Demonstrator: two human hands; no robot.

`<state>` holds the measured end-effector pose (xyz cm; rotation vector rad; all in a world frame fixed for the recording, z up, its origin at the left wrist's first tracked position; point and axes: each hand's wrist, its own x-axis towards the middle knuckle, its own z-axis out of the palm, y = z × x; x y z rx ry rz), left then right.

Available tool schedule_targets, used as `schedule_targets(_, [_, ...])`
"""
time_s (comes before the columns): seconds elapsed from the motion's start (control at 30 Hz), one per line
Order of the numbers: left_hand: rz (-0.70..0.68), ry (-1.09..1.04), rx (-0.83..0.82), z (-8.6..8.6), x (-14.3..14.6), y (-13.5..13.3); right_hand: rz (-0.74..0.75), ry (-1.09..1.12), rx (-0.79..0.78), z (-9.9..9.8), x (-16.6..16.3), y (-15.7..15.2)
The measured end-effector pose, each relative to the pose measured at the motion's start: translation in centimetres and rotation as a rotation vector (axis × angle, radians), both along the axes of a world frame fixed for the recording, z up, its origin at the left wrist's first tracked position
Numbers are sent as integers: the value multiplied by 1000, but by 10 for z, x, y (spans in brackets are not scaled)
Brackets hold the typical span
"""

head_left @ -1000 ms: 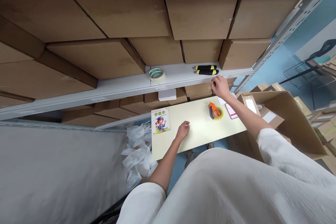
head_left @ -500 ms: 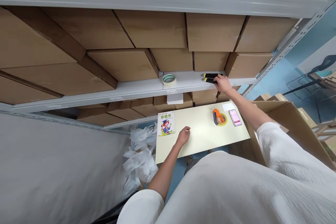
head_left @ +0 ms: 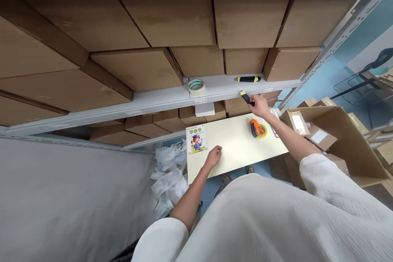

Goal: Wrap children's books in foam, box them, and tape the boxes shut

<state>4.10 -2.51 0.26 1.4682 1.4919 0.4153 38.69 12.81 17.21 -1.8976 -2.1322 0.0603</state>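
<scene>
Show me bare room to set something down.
On the table, between left hand and dispenser; on the shelf, between tape and the knife lying there. Crowded: shelf's back, lined with boxes, and its front edge beside the right hand.

The right arm [head_left: 287, 136] reaches well forward and slants inward, with the right hand [head_left: 259, 105] in a grip, its fingers [head_left: 254, 98] bent and its back turned upward. The left arm [head_left: 193, 193] also extends forward and inward, though less far, and the left hand [head_left: 214, 156] is loosely curled, holding nothing, its fingertips [head_left: 218, 149] toward the person's right.
</scene>
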Motion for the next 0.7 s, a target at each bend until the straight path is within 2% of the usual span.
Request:
schedule_targets(0.2, [-105, 29, -39, -12, -18, -13, -244, 51, -395, -107, -47, -117])
schedule_targets(0.3, [-146, 42, -57, -23, -26, -20, -339, 32, -505, -152, -55, -151])
schedule_targets(0.37, [-162, 40, -85, -32, -30, -27, -375, 14, -549, -176, -56, -167])
schedule_targets(0.53, [-190, 30, -150, -49, -35, -46, -394, -20, -583, -213, -56, -190])
schedule_targets(0.7, [-205, 7, -143, -52, -39, -57, -418, -26, -528, -226, -48, -200])
